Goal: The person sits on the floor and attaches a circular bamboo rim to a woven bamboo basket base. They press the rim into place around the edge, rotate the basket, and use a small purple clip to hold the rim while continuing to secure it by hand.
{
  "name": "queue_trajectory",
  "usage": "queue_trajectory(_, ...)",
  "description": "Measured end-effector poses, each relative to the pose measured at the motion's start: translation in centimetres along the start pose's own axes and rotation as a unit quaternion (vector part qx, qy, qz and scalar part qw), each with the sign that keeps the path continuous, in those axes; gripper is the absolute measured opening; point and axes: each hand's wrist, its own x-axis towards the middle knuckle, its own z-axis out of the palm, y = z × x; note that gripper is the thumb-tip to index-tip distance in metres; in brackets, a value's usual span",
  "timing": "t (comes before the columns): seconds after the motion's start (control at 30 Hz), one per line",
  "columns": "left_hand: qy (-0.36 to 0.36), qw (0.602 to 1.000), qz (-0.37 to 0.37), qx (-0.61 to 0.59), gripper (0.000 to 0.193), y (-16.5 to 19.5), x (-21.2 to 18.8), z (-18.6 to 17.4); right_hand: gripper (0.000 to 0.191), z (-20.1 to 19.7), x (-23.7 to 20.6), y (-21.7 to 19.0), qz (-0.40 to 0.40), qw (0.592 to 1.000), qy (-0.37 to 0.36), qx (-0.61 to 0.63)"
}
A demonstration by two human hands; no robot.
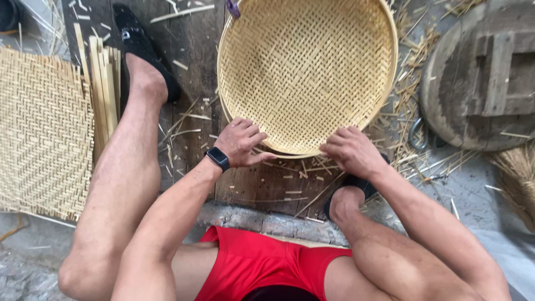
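Both hands on near rim of woven tray.
Left hand (241, 142) curled over the tray (306, 72) rim, thumb out along the edge; right hand (350, 150) closed on the rim just beside it. Tray lies flat on the plank floor (189, 44) between the feet. Woven mat (42, 134) lies left, round wooden block (482, 78) right.

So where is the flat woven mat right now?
In the head view the flat woven mat lies on the ground at far left, outside the person's outstretched leg, with loose bamboo strips along its right edge.
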Motion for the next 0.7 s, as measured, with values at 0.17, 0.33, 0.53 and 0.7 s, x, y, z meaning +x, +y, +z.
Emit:
queue_trajectory(0.17, 0.198, 0.963, -0.152, 0.105, 0.038, -4.3, 4.9, -1.4, 0.021, -1.3, 0.3, -1.1, 0.0, 1.0, 0.007, 0.006)
queue_trajectory(0.33, 0.272, 0.91, -0.311, 0.038, 0.05, -10.5, 10.2, -2.5, 0.028, -3.0, 1.0, -1.5, -0.005, 0.998, -0.05, 0.036)
queue_trajectory(0.53, 0.262, 0.931, -0.253, 0.024, 0.02, -13.0, 12.4, -1.9, 0.04, -5.2, 3.8, 0.6, 0.03, 0.994, 0.051, 0.091)
queue_trajectory(0.7, 0.249, 0.953, -0.173, 0.016, 0.013, -12.6, 16.5, -1.0, 0.057, -8.2, 13.2, 5.9, 0.055, 0.988, 0.136, 0.041)
